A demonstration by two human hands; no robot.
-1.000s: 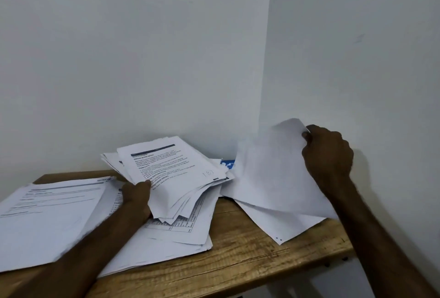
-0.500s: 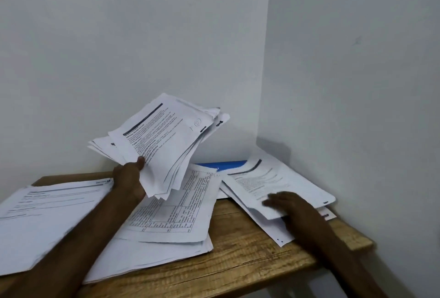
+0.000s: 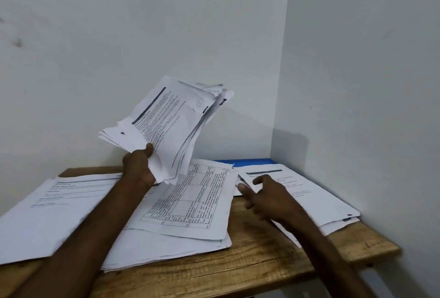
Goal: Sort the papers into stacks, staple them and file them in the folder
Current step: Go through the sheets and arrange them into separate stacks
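White printed sheets make up a thick, uneven bundle (image 3: 171, 128), which is held up tilted at the centre of the frame, above the wooden desk (image 3: 238, 264). Its lower edge is clamped by the left grip (image 3: 139, 166), the thumb pressed on the top page. Directly below, a middle stack (image 3: 190, 202) topped by a gridded page is laid flat. A left stack (image 3: 59, 207) is spread toward the lower left of the frame and is partly covered by the forearm. A right stack (image 3: 316, 197) is set near the wall corner. The right grip (image 3: 264, 195) is held at this stack's near edge, fingers apart and nothing enclosed; contact with the paper cannot be told through the blur. A blue folder (image 3: 250, 162) is partly hidden behind these two stacks, against the back wall.
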